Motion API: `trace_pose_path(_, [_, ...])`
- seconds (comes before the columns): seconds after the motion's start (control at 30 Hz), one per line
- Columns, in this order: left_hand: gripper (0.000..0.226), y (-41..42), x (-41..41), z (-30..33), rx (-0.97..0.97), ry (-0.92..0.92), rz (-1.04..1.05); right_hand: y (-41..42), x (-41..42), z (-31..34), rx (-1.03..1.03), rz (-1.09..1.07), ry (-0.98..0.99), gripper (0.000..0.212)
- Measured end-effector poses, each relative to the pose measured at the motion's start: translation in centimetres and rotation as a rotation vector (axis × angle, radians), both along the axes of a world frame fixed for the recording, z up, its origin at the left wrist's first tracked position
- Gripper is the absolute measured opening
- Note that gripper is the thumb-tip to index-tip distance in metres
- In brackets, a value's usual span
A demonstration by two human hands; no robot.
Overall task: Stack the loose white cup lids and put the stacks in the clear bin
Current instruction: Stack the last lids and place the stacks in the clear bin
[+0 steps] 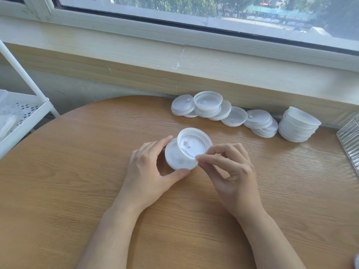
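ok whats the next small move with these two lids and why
Probably lower the tilted upper lid, pinched by the right hand, squarely onto the lower lid the left hand holds; they overlap but aren't nested.

Round wooden table (pixel 77 191): left half and near edge bare, wide room for hand. Centre blocked by left hand (pixel 149 167) and right hand (pixel 231 171), each gripping white lid (pixel 192 144). Far edge, against wall under window sill (pixel 174 61): row of loose lids (pixel 206 105), then tall lid stack (pixel 299 125) toward right. Ribbed clear bin (pixel 349 140) closes right edge. White wire shelf (pixel 23 113) stands just beside table's left edge.
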State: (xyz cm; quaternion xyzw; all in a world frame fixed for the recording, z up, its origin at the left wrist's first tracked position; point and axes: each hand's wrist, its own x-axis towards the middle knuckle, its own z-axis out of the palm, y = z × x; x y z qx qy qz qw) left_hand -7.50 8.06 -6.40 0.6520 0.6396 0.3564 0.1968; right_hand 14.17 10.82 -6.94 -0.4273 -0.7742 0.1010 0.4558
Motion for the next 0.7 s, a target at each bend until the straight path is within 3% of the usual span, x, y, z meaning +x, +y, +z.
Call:
trace_pose_path(0.43, [0.095,0.03,0.06,0.27,0.017,0.019,0.002,-0.30,-0.44,-0.04,-0.051,0.086,-0.112,0.014])
trace_pose_path(0.57, [0.097,-0.02,-0.01,0.13,0.012,0.014,-0.007,-0.33,-0.22,0.49,-0.135,-0.009,-0.033,0.031])
trace_pose_path(0.7, [0.102,-0.08,-0.10,0.13,0.012,0.010,-0.023,0.04,-0.30,0.20,-0.231,-0.055,-0.081,0.044])
